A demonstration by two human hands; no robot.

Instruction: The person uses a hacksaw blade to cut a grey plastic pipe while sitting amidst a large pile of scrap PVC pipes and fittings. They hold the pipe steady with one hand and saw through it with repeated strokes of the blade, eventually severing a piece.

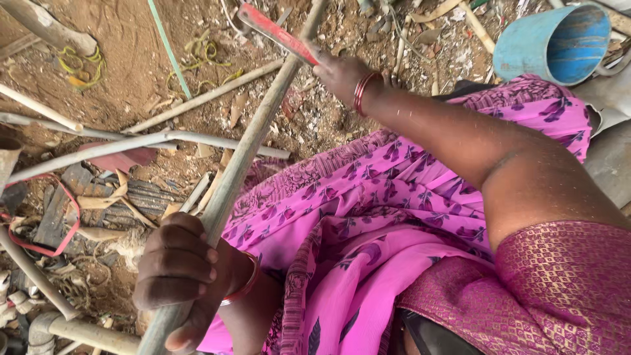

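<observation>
A long grey-green bamboo pole (246, 151) runs diagonally from the bottom left up to the top middle, across my lap in pink patterned cloth. My left hand (176, 269) is wrapped around its lower part, with a red bangle at the wrist. My right hand (342, 72), also with red bangles, grips a red-handled blade tool (276, 31) whose end reaches up and left, close to the pole's upper part. Whether the blade touches the pole is not clear.
A blue plastic mug (555, 43) lies at the top right. Several thin pale sticks (151, 141) and split bamboo strips lie on the sandy ground (125, 46) at left, with a red band loop (46, 246), yellow-green bands (82, 66) and bamboo shavings.
</observation>
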